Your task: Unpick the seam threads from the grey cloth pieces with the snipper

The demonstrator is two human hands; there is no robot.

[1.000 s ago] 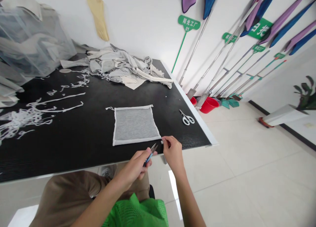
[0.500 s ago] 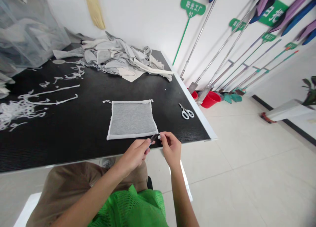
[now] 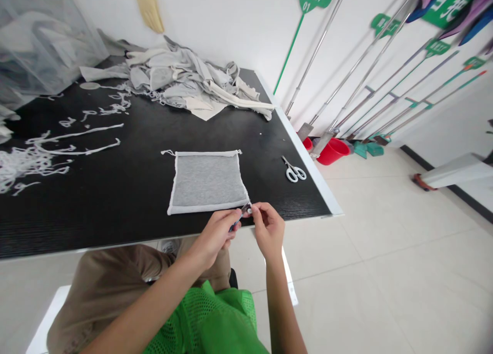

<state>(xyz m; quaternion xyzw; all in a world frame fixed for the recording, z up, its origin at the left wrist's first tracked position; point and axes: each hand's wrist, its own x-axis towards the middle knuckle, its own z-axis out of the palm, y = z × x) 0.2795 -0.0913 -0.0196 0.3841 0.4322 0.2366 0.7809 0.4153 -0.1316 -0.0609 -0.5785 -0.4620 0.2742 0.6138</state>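
Note:
A grey cloth piece with white edging (image 3: 208, 180) lies flat on the black table (image 3: 146, 133), looking like a small drawstring pouch. My left hand (image 3: 220, 232) is closed around thread snips (image 3: 245, 209) with a bluish handle, mostly hidden by the fingers. Their metal tips are at the cloth's near right corner, beside a small white cord end (image 3: 249, 210). Thumb and fingertips of my right hand (image 3: 268, 227) pinch that cord end just off the corner. Short cord tails stick out at the cloth's two far corners.
White-handled scissors (image 3: 295, 170) lie right of the cloth. A heap of grey and white fabric scraps (image 3: 185, 82) is at the back, white cord scraps (image 3: 19, 164) at the left. Mops and red buckets (image 3: 333, 151) stand beyond the table's right edge.
The snips have moved slightly to the right, and their tips are now at the cord end by my right fingers. The view has shifted slightly; the cloth lies as before.

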